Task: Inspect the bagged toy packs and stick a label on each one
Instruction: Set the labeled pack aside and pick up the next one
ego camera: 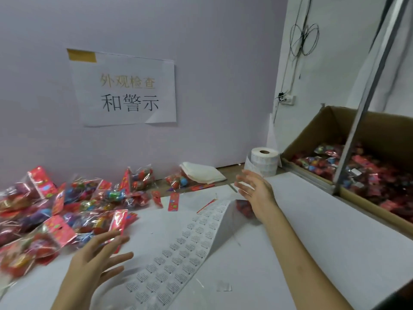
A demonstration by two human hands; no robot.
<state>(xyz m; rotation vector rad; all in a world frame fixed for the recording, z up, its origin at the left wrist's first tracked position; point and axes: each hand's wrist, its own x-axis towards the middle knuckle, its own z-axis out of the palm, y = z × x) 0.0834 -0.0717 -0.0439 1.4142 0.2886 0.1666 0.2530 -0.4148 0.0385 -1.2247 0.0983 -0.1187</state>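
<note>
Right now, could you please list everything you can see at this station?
table: one, white, underneath everything
toy packs: many, red and multicoloured, heaped at the left
lone toy pack: one, red, below the right hand
label strip: one, white, unrolled across the centre
label roll: one, white, beside the box
cardboard box: one, brown, right, holding more packs
folded sheets: one stack, white, by the wall
sign: one, white, taped to the wall
left hand: open, near the heap
right hand: open, above the strip's far end

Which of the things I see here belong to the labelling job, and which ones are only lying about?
For the job: pile of bagged toy packs, label strip, label roll, cardboard box of packs.
Lying about: folded white sheets, wall socket, hanging wires.
</note>
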